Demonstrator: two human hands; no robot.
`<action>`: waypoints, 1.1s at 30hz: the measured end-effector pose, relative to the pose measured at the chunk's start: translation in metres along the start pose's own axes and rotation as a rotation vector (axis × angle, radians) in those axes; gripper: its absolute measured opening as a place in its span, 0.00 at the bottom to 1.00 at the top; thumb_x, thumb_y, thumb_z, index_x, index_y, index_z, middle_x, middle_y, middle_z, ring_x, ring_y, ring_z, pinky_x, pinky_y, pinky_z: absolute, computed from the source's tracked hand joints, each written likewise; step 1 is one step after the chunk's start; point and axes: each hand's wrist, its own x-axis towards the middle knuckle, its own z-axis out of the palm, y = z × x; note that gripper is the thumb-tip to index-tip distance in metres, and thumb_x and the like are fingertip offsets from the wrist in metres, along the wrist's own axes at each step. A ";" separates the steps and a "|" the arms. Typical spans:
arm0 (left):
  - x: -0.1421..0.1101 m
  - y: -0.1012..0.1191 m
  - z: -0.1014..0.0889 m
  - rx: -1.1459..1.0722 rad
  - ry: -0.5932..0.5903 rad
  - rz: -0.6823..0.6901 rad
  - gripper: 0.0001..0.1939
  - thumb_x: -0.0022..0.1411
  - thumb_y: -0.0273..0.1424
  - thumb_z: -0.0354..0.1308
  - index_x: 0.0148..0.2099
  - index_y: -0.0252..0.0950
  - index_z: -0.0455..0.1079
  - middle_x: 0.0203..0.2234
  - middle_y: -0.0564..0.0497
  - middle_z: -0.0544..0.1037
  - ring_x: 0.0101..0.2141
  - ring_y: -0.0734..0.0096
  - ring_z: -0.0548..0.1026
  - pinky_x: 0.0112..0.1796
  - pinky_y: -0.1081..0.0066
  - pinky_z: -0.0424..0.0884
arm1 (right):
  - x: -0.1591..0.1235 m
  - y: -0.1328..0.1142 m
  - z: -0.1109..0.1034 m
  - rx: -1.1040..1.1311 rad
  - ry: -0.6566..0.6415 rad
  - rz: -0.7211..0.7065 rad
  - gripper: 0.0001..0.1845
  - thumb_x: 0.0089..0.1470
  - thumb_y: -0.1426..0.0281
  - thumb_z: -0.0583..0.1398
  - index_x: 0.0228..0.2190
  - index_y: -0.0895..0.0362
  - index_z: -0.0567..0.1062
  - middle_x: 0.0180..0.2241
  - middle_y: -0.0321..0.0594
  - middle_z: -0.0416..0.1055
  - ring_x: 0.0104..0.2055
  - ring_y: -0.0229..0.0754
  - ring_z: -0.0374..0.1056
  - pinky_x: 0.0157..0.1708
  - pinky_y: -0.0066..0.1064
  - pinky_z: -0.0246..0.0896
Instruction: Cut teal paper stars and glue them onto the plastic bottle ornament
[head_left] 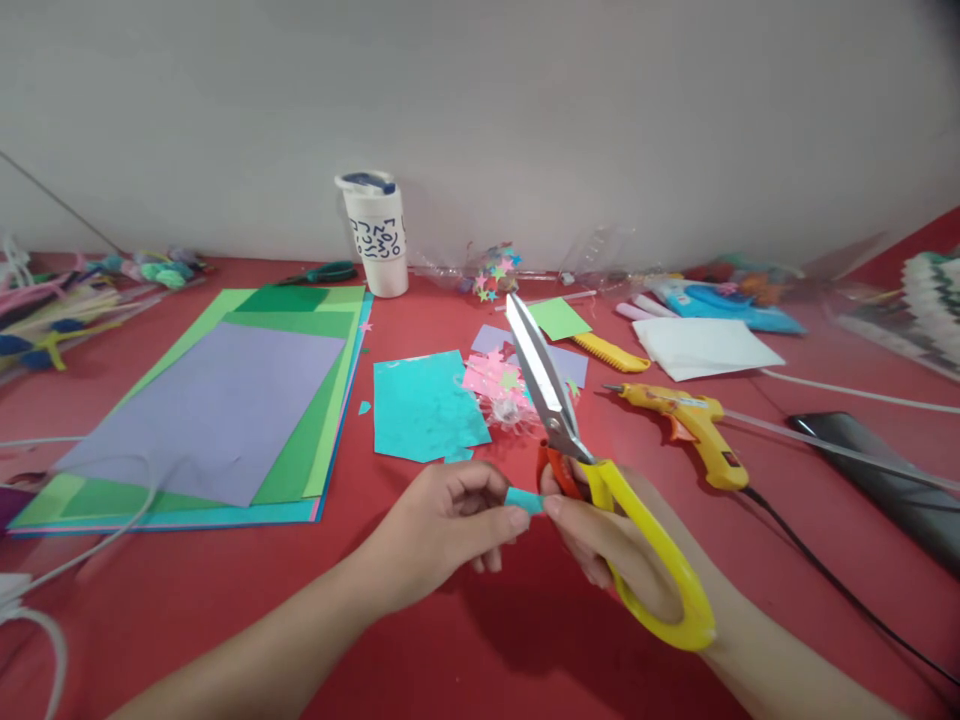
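My left hand (450, 530) pinches a small piece of turquoise paper (523, 499) between thumb and fingers. At the paper's other end, the fingertips of my right hand (600, 535) touch it too. Scissors (551, 390) with yellow and red handles hang on my right hand, their blades closed and pointing up and away. Beyond my hands a larger turquoise sheet (420, 405) with a cut edge lies on the red table (420, 660). Pink paper stars (493, 375) and clear plastic sit beside it, partly hidden by the scissors.
Stacked coloured sheets (217, 410) lie at left, with a white tumbler (377, 235) behind. To the right are a yellow glue gun (694, 425) with its cord, a yellow cutter (611, 352), white paper (705, 347) and a dark phone (877, 480). Pipe cleaners (52, 320) lie far left.
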 end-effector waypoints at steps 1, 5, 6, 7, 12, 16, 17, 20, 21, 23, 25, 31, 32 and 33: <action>0.001 0.000 0.001 -0.030 -0.005 -0.004 0.11 0.53 0.36 0.61 0.27 0.35 0.66 0.20 0.56 0.71 0.18 0.79 0.70 0.22 0.76 0.65 | 0.001 0.004 0.001 0.044 -0.005 -0.021 0.11 0.50 0.60 0.54 0.21 0.52 0.61 0.09 0.23 0.52 0.11 0.32 0.50 0.14 0.25 0.49; 0.001 0.002 0.004 -0.141 0.076 0.005 0.10 0.50 0.35 0.63 0.29 0.35 0.65 0.19 0.57 0.71 0.16 0.79 0.69 0.20 0.77 0.65 | 0.002 0.012 0.002 0.037 0.051 -0.041 0.12 0.52 0.59 0.54 0.23 0.53 0.61 0.11 0.23 0.53 0.12 0.31 0.49 0.14 0.23 0.48; 0.001 0.003 0.004 -0.163 0.103 0.005 0.11 0.49 0.35 0.63 0.29 0.36 0.65 0.18 0.57 0.71 0.16 0.79 0.69 0.19 0.77 0.65 | 0.002 0.013 0.002 0.016 0.033 -0.032 0.12 0.52 0.59 0.54 0.24 0.53 0.61 0.11 0.23 0.52 0.11 0.31 0.49 0.13 0.23 0.48; 0.001 0.004 0.004 -0.177 0.126 0.000 0.11 0.49 0.35 0.63 0.29 0.36 0.65 0.18 0.57 0.72 0.15 0.79 0.69 0.18 0.77 0.64 | 0.001 0.012 0.002 -0.002 0.004 -0.027 0.12 0.52 0.59 0.54 0.24 0.53 0.62 0.11 0.23 0.52 0.11 0.31 0.49 0.13 0.23 0.47; 0.001 0.010 -0.003 -0.211 0.251 0.053 0.10 0.51 0.34 0.62 0.30 0.35 0.64 0.17 0.57 0.72 0.15 0.79 0.69 0.19 0.78 0.65 | -0.003 0.006 -0.006 -0.090 -0.071 -0.069 0.21 0.57 0.52 0.51 0.21 0.52 0.59 0.09 0.25 0.52 0.13 0.34 0.51 0.16 0.26 0.49; -0.001 0.018 -0.015 -0.260 0.362 0.160 0.09 0.53 0.32 0.61 0.29 0.35 0.64 0.17 0.58 0.72 0.16 0.81 0.69 0.20 0.79 0.64 | -0.008 0.000 -0.015 -0.120 -0.096 -0.116 0.28 0.52 0.41 0.52 0.23 0.53 0.59 0.15 0.27 0.52 0.17 0.33 0.48 0.18 0.27 0.43; -0.001 0.020 -0.017 -0.265 0.391 0.189 0.08 0.53 0.31 0.61 0.29 0.35 0.63 0.17 0.58 0.72 0.16 0.81 0.68 0.20 0.79 0.63 | -0.009 0.001 -0.017 -0.138 -0.114 -0.120 0.30 0.49 0.39 0.53 0.23 0.54 0.60 0.18 0.28 0.53 0.19 0.33 0.48 0.19 0.27 0.42; -0.003 0.025 -0.023 -0.277 0.454 0.261 0.07 0.53 0.29 0.60 0.28 0.36 0.64 0.17 0.58 0.72 0.16 0.82 0.68 0.19 0.80 0.62 | -0.010 0.005 -0.021 -0.199 -0.151 -0.123 0.33 0.45 0.36 0.54 0.25 0.55 0.64 0.22 0.31 0.55 0.23 0.35 0.47 0.20 0.28 0.38; -0.004 0.026 -0.024 -0.278 0.461 0.272 0.07 0.53 0.29 0.60 0.28 0.36 0.64 0.17 0.58 0.72 0.16 0.82 0.68 0.19 0.80 0.62 | -0.011 0.007 -0.021 -0.208 -0.157 -0.129 0.33 0.46 0.36 0.53 0.26 0.55 0.65 0.22 0.32 0.56 0.23 0.36 0.48 0.20 0.28 0.38; -0.004 0.027 -0.024 -0.281 0.459 0.278 0.07 0.53 0.29 0.60 0.28 0.35 0.64 0.17 0.58 0.72 0.16 0.82 0.68 0.19 0.80 0.62 | -0.012 0.008 -0.022 -0.202 -0.158 -0.145 0.32 0.46 0.37 0.54 0.26 0.55 0.66 0.22 0.32 0.56 0.23 0.36 0.48 0.19 0.27 0.39; -0.005 0.029 -0.025 -0.283 0.450 0.271 0.06 0.52 0.29 0.60 0.27 0.35 0.65 0.16 0.58 0.72 0.16 0.82 0.68 0.19 0.80 0.62 | -0.013 0.006 -0.021 -0.177 -0.147 -0.157 0.32 0.45 0.37 0.55 0.24 0.55 0.67 0.21 0.32 0.56 0.22 0.36 0.49 0.18 0.26 0.42; -0.003 0.030 -0.026 -0.286 0.504 0.273 0.07 0.51 0.29 0.61 0.26 0.35 0.65 0.16 0.58 0.71 0.15 0.82 0.67 0.18 0.81 0.61 | -0.015 0.001 -0.019 -0.174 -0.098 -0.146 0.30 0.45 0.39 0.58 0.22 0.55 0.68 0.20 0.33 0.59 0.22 0.37 0.54 0.18 0.25 0.50; -0.003 0.029 -0.027 -0.284 0.508 0.268 0.07 0.51 0.29 0.61 0.26 0.35 0.65 0.15 0.58 0.71 0.15 0.82 0.67 0.18 0.81 0.61 | -0.015 0.000 -0.018 -0.189 -0.098 -0.140 0.30 0.45 0.40 0.58 0.22 0.55 0.68 0.21 0.34 0.59 0.23 0.37 0.54 0.18 0.25 0.49; -0.003 0.029 -0.027 -0.280 0.504 0.260 0.07 0.51 0.29 0.61 0.26 0.35 0.65 0.15 0.58 0.71 0.15 0.82 0.67 0.18 0.81 0.61 | -0.015 0.000 -0.017 -0.203 -0.102 -0.129 0.30 0.45 0.40 0.58 0.22 0.55 0.68 0.21 0.34 0.59 0.23 0.37 0.54 0.18 0.25 0.48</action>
